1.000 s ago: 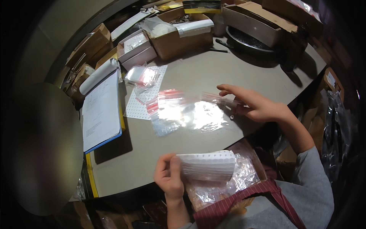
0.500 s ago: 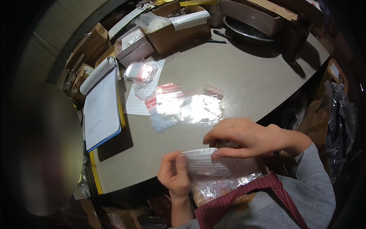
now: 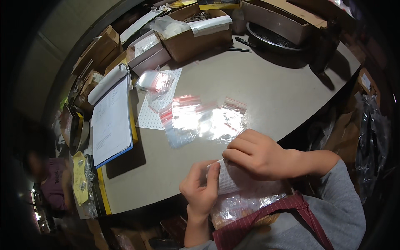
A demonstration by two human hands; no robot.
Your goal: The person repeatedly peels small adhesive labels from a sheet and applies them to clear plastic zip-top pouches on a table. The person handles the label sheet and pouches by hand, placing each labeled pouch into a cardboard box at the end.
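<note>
My left hand (image 3: 202, 189) pinches a white sheet of small labels (image 3: 227, 181) between thumb and fingers, close to the table's near edge. At the sheet's upper edge, the fingers of my right hand (image 3: 262, 156) are curled and pressed together; its thumb is mostly hidden behind them. Under the sheet, on my lap, lie clear plastic bags (image 3: 237, 207) with small pieces inside. On the table beyond my hands, several clear zip bags with red strips (image 3: 186, 114) are spread out, shining with glare. Another printed label sheet (image 3: 146, 114) lies partly beneath a small pile of bags (image 3: 155, 80).
On the left, a clipboard with papers (image 3: 110, 125) overhangs the table (image 3: 283, 100). A cardboard box of metal parts (image 3: 196, 39), a pen (image 3: 245, 42) and a dark round pan (image 3: 277, 41) line the back. A person (image 3: 54, 183) is at far left.
My right hand has closed its fingers at the sheet's upper edge. My left hand has shifted slightly right, tilting the sheet. A blurred shape at the left has gone, revealing a person there.
</note>
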